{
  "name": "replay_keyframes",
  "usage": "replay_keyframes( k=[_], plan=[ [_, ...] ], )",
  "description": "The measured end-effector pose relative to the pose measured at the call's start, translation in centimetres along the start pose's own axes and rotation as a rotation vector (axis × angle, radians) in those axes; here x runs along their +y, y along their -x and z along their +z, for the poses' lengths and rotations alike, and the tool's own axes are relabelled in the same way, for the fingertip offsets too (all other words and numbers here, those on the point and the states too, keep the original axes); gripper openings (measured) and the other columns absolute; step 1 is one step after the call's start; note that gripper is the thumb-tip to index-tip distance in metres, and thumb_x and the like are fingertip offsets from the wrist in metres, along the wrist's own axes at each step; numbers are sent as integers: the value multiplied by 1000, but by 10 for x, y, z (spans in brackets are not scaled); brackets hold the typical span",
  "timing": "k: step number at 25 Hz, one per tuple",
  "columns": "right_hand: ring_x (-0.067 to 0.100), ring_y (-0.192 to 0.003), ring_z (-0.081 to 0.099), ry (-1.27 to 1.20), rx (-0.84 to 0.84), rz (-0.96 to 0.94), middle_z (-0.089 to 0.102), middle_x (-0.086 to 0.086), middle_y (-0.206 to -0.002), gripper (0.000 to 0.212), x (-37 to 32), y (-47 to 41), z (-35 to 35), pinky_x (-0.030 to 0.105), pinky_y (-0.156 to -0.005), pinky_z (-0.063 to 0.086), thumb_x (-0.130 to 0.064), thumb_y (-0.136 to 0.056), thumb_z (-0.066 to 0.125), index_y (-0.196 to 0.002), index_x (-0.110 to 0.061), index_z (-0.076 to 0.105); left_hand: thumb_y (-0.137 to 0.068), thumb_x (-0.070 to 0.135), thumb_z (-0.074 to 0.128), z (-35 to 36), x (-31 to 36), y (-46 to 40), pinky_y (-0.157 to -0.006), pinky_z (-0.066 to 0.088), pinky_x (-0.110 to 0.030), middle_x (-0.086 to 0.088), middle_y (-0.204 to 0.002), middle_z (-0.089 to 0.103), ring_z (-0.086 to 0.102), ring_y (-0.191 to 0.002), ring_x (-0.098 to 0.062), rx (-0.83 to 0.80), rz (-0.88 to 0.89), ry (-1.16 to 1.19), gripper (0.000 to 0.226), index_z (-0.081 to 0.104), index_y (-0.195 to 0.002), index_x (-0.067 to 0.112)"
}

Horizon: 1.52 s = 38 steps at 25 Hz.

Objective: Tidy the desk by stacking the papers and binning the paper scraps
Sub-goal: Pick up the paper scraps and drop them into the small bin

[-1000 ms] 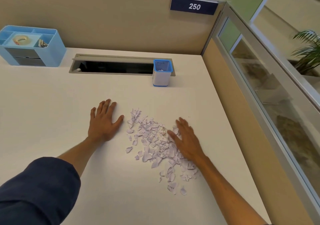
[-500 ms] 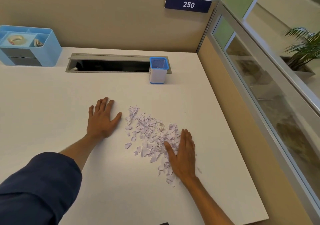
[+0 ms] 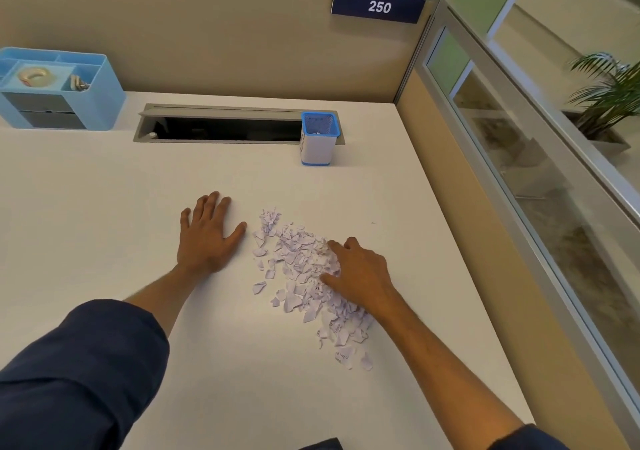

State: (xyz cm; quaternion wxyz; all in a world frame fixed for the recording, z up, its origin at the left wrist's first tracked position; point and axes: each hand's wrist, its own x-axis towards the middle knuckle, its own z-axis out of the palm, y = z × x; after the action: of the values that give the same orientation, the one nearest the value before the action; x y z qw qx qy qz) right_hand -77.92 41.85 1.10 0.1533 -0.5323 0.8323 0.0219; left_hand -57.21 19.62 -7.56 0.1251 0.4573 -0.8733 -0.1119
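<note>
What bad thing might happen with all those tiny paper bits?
The scraps lie loose and spread out, so the right hand raking them may scatter some or leave stragglers. The lowest bits sit toward the desk front and might slide off. The bin has a small mouth, so a handful may spill around it.

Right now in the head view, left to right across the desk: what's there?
Blue organizer → left hand → scraps → right hand. The small bin stands farther back, above the scraps, so its place in the order is unclear.
</note>
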Motion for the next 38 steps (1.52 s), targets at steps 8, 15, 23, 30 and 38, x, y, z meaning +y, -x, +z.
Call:
replay_keyframes(
  k=[8,15,23,30,38],
  plan=[
    [23,-82,65,-41,110,-79,68,10,-92,17,-8,-19,9,32,-71,51,-7,-92,53,-92,-4,70,-90,64,27,2,-1,0,-119,11,-50,-3,-160,26,15,-148,-23,3,-2,-7,73,34,-148,21],
    [19,-63,61,-286,112,-82,69,7,-73,18,7,-22,3,30,-63,51,-7,-88,60,-76,-4,72,-90,64,25,0,1,1,-119,10,-49,-3,-160,25,14,-149,-23,3,1,-8,74,33,-149,20],
    [13,-75,70,-1119,146,102,76,6,-87,21,35,-33,-37,15,-68,53,-14,-77,79,-96,-5,77,-90,65,24,-1,2,1,-119,10,-49,-3,-161,24,14,-149,-22,-1,-2,-5,75,33,-149,21],
    [11,-68,65,-1442,263,185,73,1,-74,19,37,-89,-79,17,-70,55,-5,-76,79,-94,-4,74,-90,64,25,-1,4,2,-119,10,-48,-3,-160,25,16,-148,-23,9,-5,-16,74,33,-149,20],
    [17,-76,67,-1371,434,194,71,11,-92,27,27,-178,-123,17,-66,55,-10,-77,79,-102,0,73,-90,64,23,-2,5,2,-119,8,-46,0,-161,23,15,-149,-21,8,-16,-25,73,32,-150,23]
  ],
)
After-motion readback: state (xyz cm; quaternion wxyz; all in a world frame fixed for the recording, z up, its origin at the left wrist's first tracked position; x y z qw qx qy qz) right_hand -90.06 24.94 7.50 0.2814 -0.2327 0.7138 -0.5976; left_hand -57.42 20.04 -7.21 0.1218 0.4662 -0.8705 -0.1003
